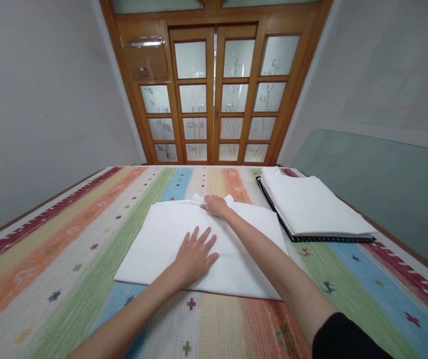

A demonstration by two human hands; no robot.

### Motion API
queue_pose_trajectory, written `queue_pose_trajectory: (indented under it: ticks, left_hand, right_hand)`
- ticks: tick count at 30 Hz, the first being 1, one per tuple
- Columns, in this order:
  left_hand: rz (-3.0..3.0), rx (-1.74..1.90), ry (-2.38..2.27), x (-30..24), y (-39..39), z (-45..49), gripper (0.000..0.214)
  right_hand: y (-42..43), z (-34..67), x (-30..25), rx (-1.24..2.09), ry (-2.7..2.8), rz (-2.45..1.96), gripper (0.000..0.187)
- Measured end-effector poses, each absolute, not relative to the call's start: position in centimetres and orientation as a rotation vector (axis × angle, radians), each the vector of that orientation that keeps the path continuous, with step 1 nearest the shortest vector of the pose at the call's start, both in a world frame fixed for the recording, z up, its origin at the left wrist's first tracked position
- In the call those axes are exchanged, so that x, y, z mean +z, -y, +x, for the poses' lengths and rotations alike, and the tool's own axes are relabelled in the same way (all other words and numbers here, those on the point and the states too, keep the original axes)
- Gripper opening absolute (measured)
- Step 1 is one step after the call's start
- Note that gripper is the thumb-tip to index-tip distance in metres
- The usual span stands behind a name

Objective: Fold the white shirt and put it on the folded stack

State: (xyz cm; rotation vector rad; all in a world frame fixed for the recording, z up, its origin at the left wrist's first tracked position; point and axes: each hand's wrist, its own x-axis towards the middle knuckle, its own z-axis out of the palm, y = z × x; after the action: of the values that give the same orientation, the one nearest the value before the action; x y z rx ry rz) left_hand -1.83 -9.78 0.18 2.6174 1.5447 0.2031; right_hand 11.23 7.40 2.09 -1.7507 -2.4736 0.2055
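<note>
A folded white garment, apparently a T-shirt [161, 234], lies flat in front of me, with what looks like its neckline at the far edge. My left hand [196, 257] rests palm down on its near middle, fingers spread. Reaching across from the right, my right hand [216, 205] is at the neckline with its fingers curled onto the fabric. Some of those fingertips are hidden beneath the hand.
To the right lies a stack of folded clothes, a white one [315, 207] over a black patterned one [279, 214]. A striped, multicoloured cloth [87, 239] covers the surface. Walls flank both sides, a pale green panel [378, 179] leans right, and wooden glazed doors [214, 94] stand beyond.
</note>
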Motion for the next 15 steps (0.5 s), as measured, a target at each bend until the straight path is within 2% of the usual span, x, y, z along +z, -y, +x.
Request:
queue_pose_trajectory:
  ticks: [8, 15]
  left_hand:
    - [2.598, 0.092, -1.561, 0.9, 9.0, -4.8, 0.049]
    - [2.593, 0.051, -1.738, 0.7, 6.6, -6.7, 0.071]
  right_hand:
    - [-6.4, 14.3, 2.5, 0.251, 2.325, -1.885, 0.040]
    - [-4.5, 17.8, 2.6, 0.256, 2.131, -2.059, 0.058]
